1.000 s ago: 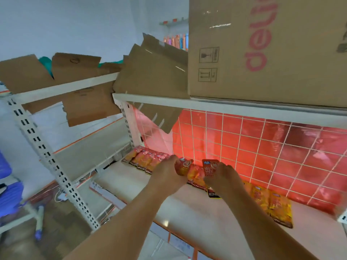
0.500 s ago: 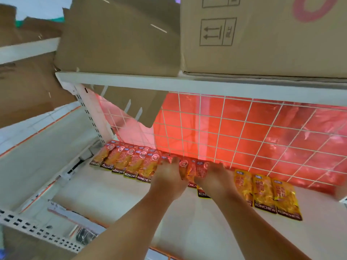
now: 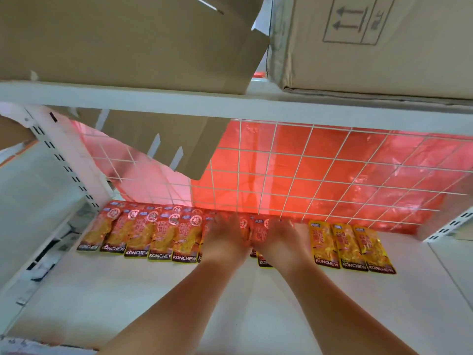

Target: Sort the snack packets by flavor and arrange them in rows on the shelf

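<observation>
**Head view: left hand [image 3: 225, 239] and right hand [image 3: 279, 242] laid on the red snack packets [image 3: 138, 234] at mid-row.**
The hands are held side by side, fingers stretched forward and pressed flat on the packets; nothing is seen to be gripped, though the fingertips are blurred. The red snack packets are laid overlapping along the back of the white shelf [image 3: 179, 303], from its left post to the hands. Three yellow snack packets [image 3: 350, 248] are laid just right of the right hand, in the same row. A wire grid [image 3: 307, 175] is seen behind, and cardboard boxes [image 3: 371, 42] are borne above.
</observation>
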The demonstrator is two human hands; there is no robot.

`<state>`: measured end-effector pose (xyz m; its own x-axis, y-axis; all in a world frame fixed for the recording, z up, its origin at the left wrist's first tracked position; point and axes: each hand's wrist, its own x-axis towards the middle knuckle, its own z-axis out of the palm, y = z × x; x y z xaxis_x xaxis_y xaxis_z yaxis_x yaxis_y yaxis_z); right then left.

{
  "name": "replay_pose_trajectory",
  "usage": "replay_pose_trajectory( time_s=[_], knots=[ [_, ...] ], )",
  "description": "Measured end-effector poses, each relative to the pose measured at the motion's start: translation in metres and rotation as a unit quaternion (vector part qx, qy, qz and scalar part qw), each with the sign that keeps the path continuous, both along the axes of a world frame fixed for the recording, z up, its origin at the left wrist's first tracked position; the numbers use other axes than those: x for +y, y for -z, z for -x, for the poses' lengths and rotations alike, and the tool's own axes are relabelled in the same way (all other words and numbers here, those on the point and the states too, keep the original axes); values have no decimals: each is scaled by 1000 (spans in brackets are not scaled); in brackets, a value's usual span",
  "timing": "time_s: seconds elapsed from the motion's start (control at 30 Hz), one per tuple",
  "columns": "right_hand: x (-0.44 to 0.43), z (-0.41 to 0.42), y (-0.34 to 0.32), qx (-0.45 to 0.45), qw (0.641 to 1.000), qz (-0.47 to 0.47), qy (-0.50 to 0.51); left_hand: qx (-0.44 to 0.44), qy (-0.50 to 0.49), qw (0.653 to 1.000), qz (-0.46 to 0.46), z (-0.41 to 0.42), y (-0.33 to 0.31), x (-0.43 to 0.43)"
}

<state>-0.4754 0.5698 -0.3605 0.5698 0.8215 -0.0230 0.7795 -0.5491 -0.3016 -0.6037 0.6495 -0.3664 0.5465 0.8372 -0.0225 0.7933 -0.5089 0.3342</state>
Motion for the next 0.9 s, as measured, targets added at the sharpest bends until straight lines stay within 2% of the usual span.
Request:
replay_pose_trajectory(
  time_s=[0.1,0.23,0.33,0.43,0.57,0.9],
  knots=[
    [2,4,-1,5,1000,10,7,14,24,999,-25,-3,6,5],
    [2,7,-4,6,1000,2,22,116,89,983,-107,1,9,3],
    [2,7,-3,17,1000,-6,18,144,145,970,-128,9,12,0],
    [1,7,0,34,999,-6,9,107,100,983,-113,15,12,-4],
    [0,11,7,43,999,-10,7,57,92,987,-116,23,20,-11],
    [4,3,16,38,999,19,16,71,101,978,-169,27,19,-10]
  ],
)
